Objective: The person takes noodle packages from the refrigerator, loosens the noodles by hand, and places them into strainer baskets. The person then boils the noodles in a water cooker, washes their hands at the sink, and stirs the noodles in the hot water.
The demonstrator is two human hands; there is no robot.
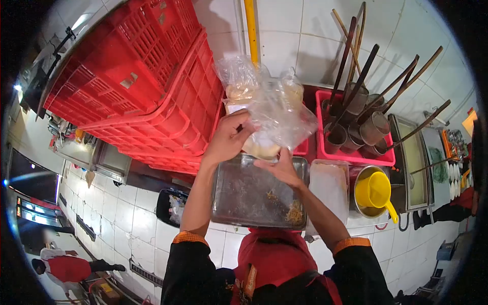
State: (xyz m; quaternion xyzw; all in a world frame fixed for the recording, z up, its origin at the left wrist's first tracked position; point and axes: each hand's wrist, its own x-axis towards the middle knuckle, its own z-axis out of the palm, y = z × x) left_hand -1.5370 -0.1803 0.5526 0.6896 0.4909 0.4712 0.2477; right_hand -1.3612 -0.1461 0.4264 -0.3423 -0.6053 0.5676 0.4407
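A clear plastic bag (287, 122) with pale yellowish contents in its lower part is between my hands, above the far edge of a metal tray (244, 195). My left hand (231, 136) pinches the bag's left side with thumb and fingers. Lower down, my right hand (280, 168) has its thumb and fingers on the bag's bottom edge; its exact grip is partly hidden. Behind it stand other filled plastic bags (239, 84). Brown crumbs (295, 212) lie in the tray's near right corner.
Stacked red crates (152, 101) rise at the left. On the right, a pink basket (356, 158) holds several long-handled metal strainers (375, 127). Nearer are a lidded plastic container (329, 188) and a yellow dipper (373, 189) in a metal pot. A person (66, 267) is at far left.
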